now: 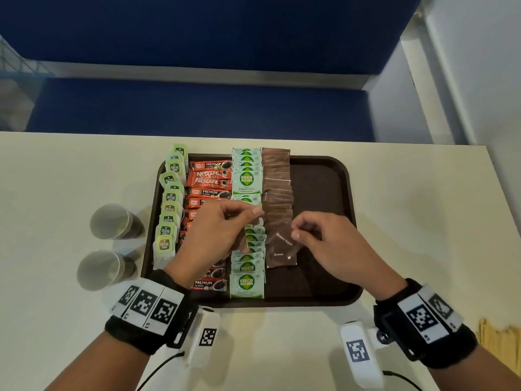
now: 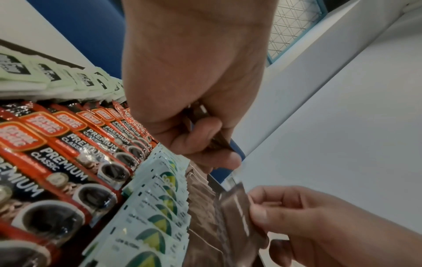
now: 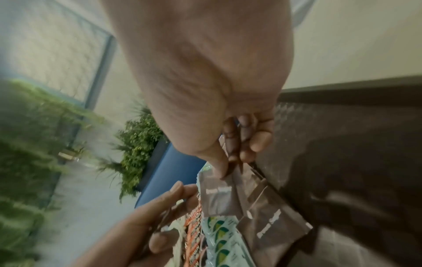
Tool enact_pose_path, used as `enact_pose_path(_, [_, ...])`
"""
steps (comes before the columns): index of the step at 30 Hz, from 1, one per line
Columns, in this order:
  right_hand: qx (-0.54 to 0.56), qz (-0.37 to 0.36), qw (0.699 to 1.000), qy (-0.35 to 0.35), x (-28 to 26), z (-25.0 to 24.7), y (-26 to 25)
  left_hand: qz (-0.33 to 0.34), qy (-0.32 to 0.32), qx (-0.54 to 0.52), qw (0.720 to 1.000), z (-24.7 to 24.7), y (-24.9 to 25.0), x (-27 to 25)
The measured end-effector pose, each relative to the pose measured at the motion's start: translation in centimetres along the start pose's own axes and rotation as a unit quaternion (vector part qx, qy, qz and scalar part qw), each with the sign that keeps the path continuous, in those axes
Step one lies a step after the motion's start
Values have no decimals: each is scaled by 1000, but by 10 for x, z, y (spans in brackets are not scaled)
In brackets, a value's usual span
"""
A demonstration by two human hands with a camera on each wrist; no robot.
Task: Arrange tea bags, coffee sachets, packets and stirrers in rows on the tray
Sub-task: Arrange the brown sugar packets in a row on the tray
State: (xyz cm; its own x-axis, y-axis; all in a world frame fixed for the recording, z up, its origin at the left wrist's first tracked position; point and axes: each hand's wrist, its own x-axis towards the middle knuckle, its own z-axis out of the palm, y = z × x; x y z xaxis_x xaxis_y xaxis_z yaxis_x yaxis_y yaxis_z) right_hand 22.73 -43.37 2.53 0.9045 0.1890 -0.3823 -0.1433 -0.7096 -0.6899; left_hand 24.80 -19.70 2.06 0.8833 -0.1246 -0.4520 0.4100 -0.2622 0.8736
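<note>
Head view shows the tray [image 1: 324,176] holding four rows: tea bags [image 1: 169,210], coffee sachets [image 1: 210,182], green packets [image 1: 246,179] and brown packets [image 1: 277,187]. Right hand [image 1: 327,246] pinches a brown packet [image 1: 282,246] at the row's near end; left hand [image 1: 217,235] pinches a small stack of spare ones [image 1: 243,241] above the green row. Stirrers [image 1: 499,340] lie off the tray, well apart. Likely risk: lowering the packet crooked could nudge the overlapped row askew, and the left wrist may brush the sachets beneath it.
</note>
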Motion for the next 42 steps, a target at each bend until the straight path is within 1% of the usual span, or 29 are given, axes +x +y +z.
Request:
enact_pose_path(4, [-135, -32, 987, -77, -4, 13, 1, 1, 7, -14, 1000, -5, -1, 3])
enact_pose_path(7, [-196, -40, 975, -95, -4, 20, -2, 6, 5, -14, 1000, -5, 0, 3])
enact_pose_path(10, [-231, -48, 968, -84, -4, 23, -7, 2, 5, -13, 1000, -5, 0, 2])
enact_pose_path(14, [-243, -52, 967, -63, -5, 24, -9, 2, 6, -19, 1000, -4, 0, 0])
enact_pose_path(22, [-221, -64, 972, -33, -2, 28, -3, -25, -11, -18, 999, -1, 3, -2])
enact_pose_path(24, [-196, -62, 978, -15, -1, 29, -1, -27, -24, -27, 999, -1, 4, -1])
enact_pose_path(26, [-138, -56, 989, 19, 0, 27, -1, -26, -37, -52, 998, 1, 5, 0])
enact_pose_path(28, [-14, -35, 997, 62, 1, 23, -5, -8, -45, -75, 996, 4, 7, 0])
enact_pose_path(29, [57, -15, 995, 75, 1, 21, -9, 3, -46, -85, 995, 6, 7, 0])
enact_pose_path(30, [125, 9, 989, 73, 2, 18, -14, 14, -46, -92, 995, 9, 8, -1])
enact_pose_path(32, [230, 54, 971, 42, 3, 15, -23, 34, -44, -93, 994, 15, 10, -2])
enact_pose_path(33, [265, 69, 961, 31, 4, 14, -27, 43, -41, -89, 994, 18, 11, -2])
enact_pose_path(35, [322, 83, 942, 31, 4, 11, -30, 57, -34, -95, 993, 21, 12, -3])
enact_pose_path(39, [392, 85, 916, 28, 3, 8, -30, 59, -31, -147, 987, 23, 14, -6])
enact_pose_path(42, [395, 69, 915, 38, 2, 6, -27, 46, -30, -155, 986, 22, 15, -10])
